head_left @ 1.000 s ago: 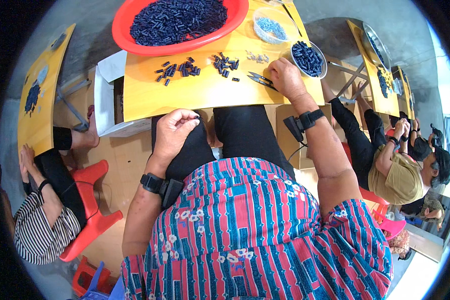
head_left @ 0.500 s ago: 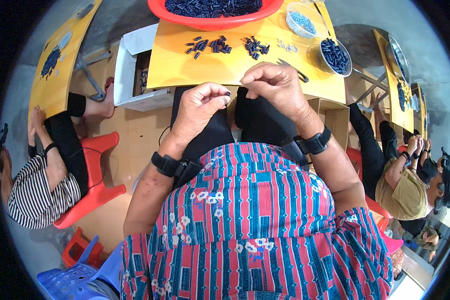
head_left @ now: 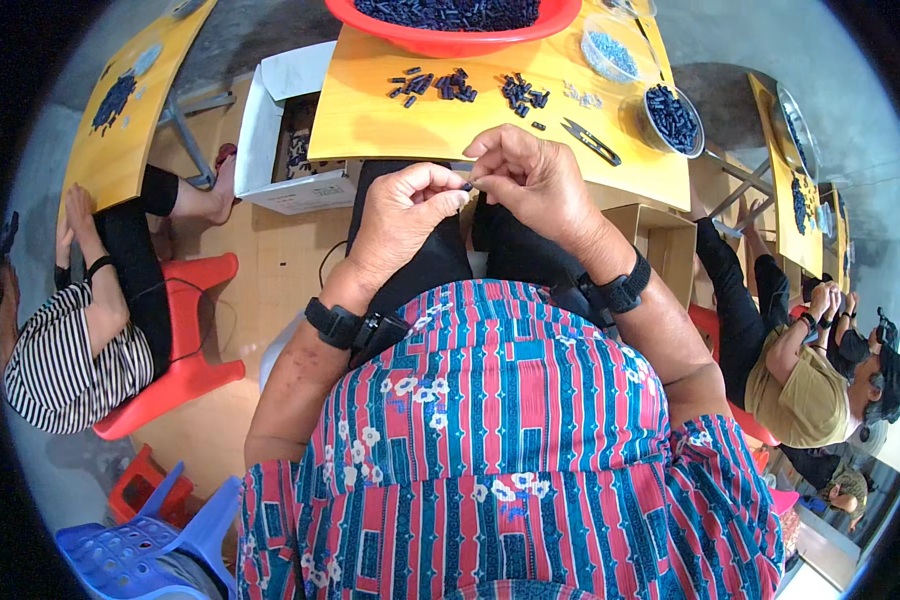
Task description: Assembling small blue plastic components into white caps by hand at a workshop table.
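In front of the table edge, my left hand (head_left: 402,215) is closed in a pinch, with a small dark piece (head_left: 466,187) at its fingertips. My right hand (head_left: 535,185) meets it there, thumb and forefinger pinched close to the piece; what they grip is too small to make out. Beyond the hands, small dark blue tube-shaped pieces (head_left: 456,86) lie in loose heaps on the yellow table (head_left: 370,135). A pair of thread snips (head_left: 592,142) rests to the right of them, past my right hand.
A red basin (head_left: 460,42) of dark pieces stands at the back. On the right are a clear bowl (head_left: 672,120) of dark pieces and a tub (head_left: 610,55) of pale blue bits. An open white box (head_left: 295,190) sits left of the table. People work at tables on both sides.
My right hand has moved left and slightly down, bringing its fingertips against the left hand's. The thread snips, partly covered before, now show fully.
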### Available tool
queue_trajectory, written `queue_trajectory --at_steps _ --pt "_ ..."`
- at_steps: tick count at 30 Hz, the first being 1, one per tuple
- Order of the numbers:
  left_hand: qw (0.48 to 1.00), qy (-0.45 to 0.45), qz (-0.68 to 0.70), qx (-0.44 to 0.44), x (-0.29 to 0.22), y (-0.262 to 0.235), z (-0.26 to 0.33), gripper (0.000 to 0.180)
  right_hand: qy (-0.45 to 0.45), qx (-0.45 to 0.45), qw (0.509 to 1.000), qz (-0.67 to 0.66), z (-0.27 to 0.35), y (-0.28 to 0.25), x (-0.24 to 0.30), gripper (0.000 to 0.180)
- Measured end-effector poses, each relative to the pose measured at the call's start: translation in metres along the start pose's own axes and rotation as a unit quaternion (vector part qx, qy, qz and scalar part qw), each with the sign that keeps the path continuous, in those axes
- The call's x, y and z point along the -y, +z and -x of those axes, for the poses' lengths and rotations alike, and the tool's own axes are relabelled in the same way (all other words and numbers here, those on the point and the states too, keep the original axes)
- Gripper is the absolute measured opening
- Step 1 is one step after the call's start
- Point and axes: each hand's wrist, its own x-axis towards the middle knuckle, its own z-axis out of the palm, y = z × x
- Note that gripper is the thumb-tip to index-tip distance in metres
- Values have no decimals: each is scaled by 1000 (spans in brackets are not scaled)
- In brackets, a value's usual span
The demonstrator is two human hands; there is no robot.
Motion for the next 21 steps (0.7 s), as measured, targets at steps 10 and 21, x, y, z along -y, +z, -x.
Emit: queue_trajectory --at_steps 10,21 --pt "999 -33 -14 -11 1 3 -1 10 -270 29 851 449 6 7 15 27" --pt "990 7 -138 8 10 5 -1 6 -290 98 789 532 4 11 8 25"
